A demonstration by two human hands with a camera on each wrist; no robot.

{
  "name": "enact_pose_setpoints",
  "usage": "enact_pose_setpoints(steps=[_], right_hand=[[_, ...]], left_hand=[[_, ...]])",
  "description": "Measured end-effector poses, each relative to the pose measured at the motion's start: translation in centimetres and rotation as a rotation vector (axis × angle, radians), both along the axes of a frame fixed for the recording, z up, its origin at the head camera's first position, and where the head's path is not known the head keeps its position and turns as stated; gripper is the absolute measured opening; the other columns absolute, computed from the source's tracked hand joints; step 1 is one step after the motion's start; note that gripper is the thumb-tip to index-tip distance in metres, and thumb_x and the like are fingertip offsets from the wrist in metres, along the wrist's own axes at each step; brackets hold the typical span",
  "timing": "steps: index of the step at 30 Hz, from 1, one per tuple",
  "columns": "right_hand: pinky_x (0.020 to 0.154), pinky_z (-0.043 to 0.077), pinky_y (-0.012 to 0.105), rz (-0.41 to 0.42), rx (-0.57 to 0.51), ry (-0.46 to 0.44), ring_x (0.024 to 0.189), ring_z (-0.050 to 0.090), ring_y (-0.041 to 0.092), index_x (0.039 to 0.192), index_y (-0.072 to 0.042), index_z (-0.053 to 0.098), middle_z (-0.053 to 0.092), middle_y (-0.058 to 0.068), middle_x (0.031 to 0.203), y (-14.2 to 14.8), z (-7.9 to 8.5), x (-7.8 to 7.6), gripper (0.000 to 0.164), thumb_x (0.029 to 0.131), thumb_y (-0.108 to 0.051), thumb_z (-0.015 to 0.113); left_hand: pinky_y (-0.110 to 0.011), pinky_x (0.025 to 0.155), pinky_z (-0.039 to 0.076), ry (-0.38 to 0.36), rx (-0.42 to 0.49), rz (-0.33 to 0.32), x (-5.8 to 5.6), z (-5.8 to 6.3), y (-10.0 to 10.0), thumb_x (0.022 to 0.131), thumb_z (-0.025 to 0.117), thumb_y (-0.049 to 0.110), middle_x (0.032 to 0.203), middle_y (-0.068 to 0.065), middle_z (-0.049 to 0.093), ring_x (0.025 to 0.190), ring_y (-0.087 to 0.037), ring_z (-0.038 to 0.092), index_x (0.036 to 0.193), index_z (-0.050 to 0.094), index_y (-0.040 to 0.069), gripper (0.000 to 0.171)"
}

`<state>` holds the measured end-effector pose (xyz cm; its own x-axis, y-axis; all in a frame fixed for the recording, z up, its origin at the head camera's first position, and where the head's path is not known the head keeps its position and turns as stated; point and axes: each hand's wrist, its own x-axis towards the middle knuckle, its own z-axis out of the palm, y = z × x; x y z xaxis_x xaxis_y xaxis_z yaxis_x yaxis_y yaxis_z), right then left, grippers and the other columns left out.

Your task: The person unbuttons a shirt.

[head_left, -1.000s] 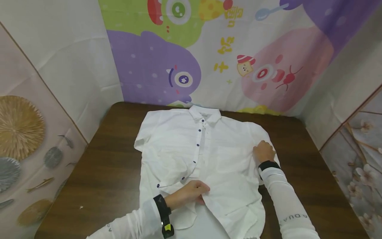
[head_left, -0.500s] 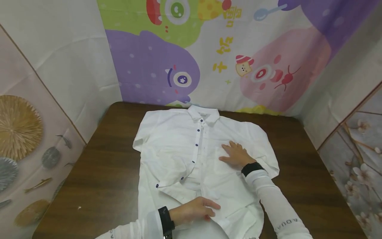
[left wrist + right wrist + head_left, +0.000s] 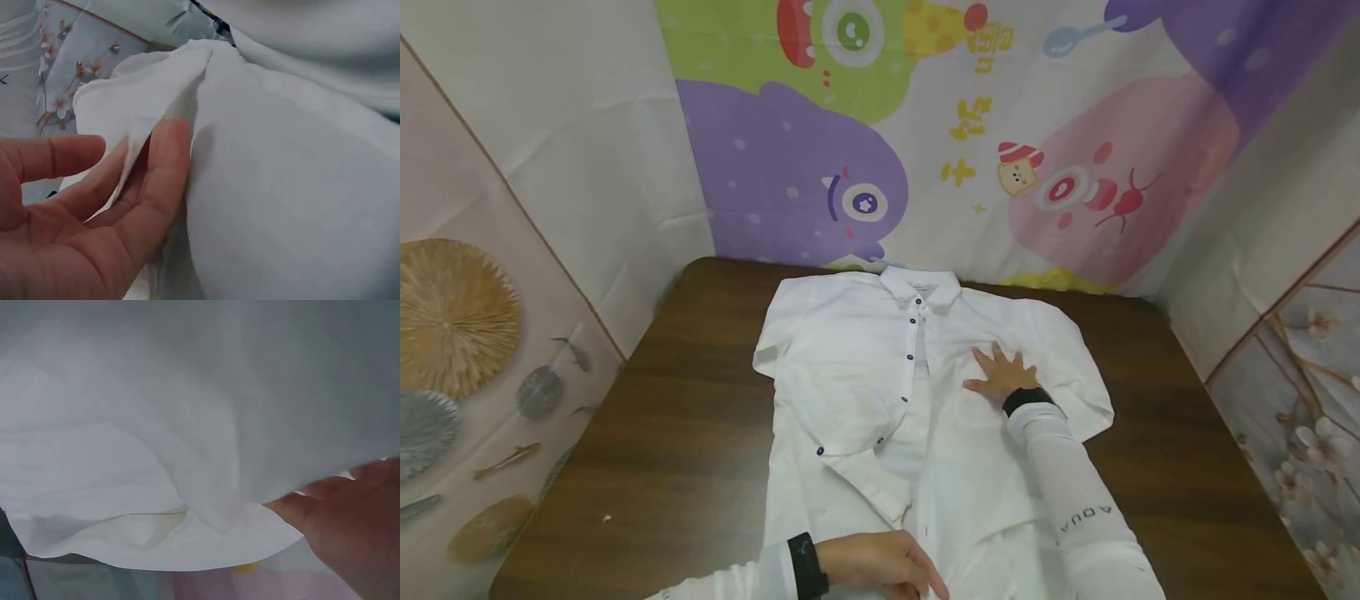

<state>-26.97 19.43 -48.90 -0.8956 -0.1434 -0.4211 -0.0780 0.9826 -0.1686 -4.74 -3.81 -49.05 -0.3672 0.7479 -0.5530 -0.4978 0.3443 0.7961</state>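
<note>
A white short-sleeved button-up shirt (image 3: 842, 358) lies spread on the brown table, its collar (image 3: 921, 286) at the far edge. Its front stands partly open, and dark buttons run down one side. My left hand (image 3: 880, 562) is low on the shirt near the bottom of the head view. In the left wrist view, the shirt's front edge (image 3: 134, 156) passes between the fingers of that hand, while the thumb stays apart. With fingers spread, my right hand (image 3: 1003, 377) rests flat on the chest of the shirt. Cloth hides part of it in the right wrist view.
The brown table (image 3: 700, 433) extends on both sides of the shirt. A small pale scrap (image 3: 607, 518) lies at its left. Behind stands a cartoon-printed curtain (image 3: 805, 167), with patterned panels (image 3: 467, 167) at the sides.
My right hand has gone from the sleeve to the chest and spread its fingers there. My left hand released the front edge, moved down, and has cloth between its fingers; the front panel lies straighter.
</note>
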Motion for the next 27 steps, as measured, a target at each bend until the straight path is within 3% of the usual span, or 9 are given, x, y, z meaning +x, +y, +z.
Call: enact_pose_setpoints(steps=[4,8,11,13,15,18,20,23,27], right_hand=[[0.103,0.011,0.070,0.035,0.005,0.053,0.136,0.008,0.054,0.148,-0.011,0.020,0.011,0.024,0.153,-0.9,0.2,0.2,0.072,0.092,-0.040,0.053],[0.108,0.013,0.062,0.243,-0.119,0.094,0.138,0.014,0.046,0.146,-0.004,0.026,0.017,0.023,0.152,-3.2,0.2,1.5,0.063,0.092,-0.023,0.054],[0.109,0.014,0.060,0.397,-0.159,0.022,0.139,0.015,0.043,0.144,-0.004,0.030,0.021,0.018,0.153,-4.8,0.1,3.4,0.055,0.096,-0.024,0.047],[0.110,0.015,0.059,0.422,-0.153,0.003,0.140,0.015,0.042,0.143,-0.006,0.034,0.023,0.015,0.153,-5.5,0.2,4.9,0.049,0.098,-0.024,0.042],[0.109,0.021,0.056,0.457,-0.153,0.081,0.138,0.024,0.040,0.138,-0.003,0.043,0.031,0.016,0.149,-6.1,0.3,6.2,0.043,0.098,-0.020,0.040],[0.102,0.034,0.050,0.446,-0.260,0.251,0.124,0.044,0.038,0.118,0.001,0.061,0.050,0.019,0.134,-7.4,0.7,8.3,0.032,0.096,-0.017,0.046],[0.093,0.042,0.045,0.461,-0.344,0.310,0.109,0.054,0.032,0.104,-0.001,0.068,0.061,0.017,0.118,-8.3,0.9,9.7,0.028,0.095,-0.020,0.049],[0.085,0.046,0.039,0.458,-0.426,0.247,0.099,0.056,0.023,0.099,-0.008,0.071,0.065,0.008,0.106,-9.9,1.3,12.0,0.031,0.095,-0.031,0.050],[0.090,0.046,0.036,0.494,-0.335,0.143,0.107,0.056,0.021,0.118,-0.008,0.063,0.061,0.008,0.117,-11.8,1.2,14.4,0.051,0.091,-0.049,0.049]], left_hand=[[-0.014,0.047,0.033,-0.008,0.011,-0.117,0.2,0.1,-1.0,0.085,0.049,0.000,0.055,0.011,0.048,0.048,0.000,0.038,0.118,0.058,-0.008,0.035],[-0.016,0.047,0.034,0.085,0.020,-0.165,0.1,0.7,-2.3,0.088,0.050,0.005,0.057,0.008,0.047,0.047,-0.002,0.038,0.119,0.061,0.000,0.033],[-0.017,0.044,0.039,0.198,-0.006,-0.095,-0.4,1.4,-3.7,0.090,0.051,0.008,0.060,0.004,0.055,0.046,-0.003,0.045,0.109,0.066,0.002,0.024],[-0.020,0.043,0.042,0.289,-0.053,-0.012,-1.1,2.0,-5.0,0.091,0.051,0.008,0.062,-0.002,0.060,0.046,-0.006,0.049,0.102,0.067,0.002,0.020],[-0.024,0.043,0.046,0.412,-0.119,0.080,-2.0,2.5,-6.6,0.091,0.053,0.010,0.064,-0.006,0.063,0.046,-0.009,0.052,0.094,0.067,0.003,0.016],[-0.027,0.043,0.046,0.643,-0.253,0.191,-3.2,3.0,-9.2,0.090,0.053,0.008,0.062,-0.008,0.062,0.045,-0.009,0.050,0.087,0.064,0.001,0.014],[-0.026,0.043,0.045,0.753,-0.343,0.259,-3.8,3.0,-10.8,0.090,0.054,0.006,0.061,-0.007,0.060,0.045,-0.009,0.048,0.083,0.061,0.000,0.013],[-0.024,0.044,0.041,0.833,-0.482,0.353,-4.3,2.9,-12.6,0.088,0.055,0.004,0.060,-0.005,0.056,0.046,-0.009,0.046,0.080,0.059,0.000,0.010],[-0.024,0.046,0.041,0.835,-0.629,0.414,-5.1,2.3,-13.9,0.086,0.058,0.005,0.058,-0.003,0.052,0.049,-0.011,0.047,0.077,0.061,0.002,0.009]])
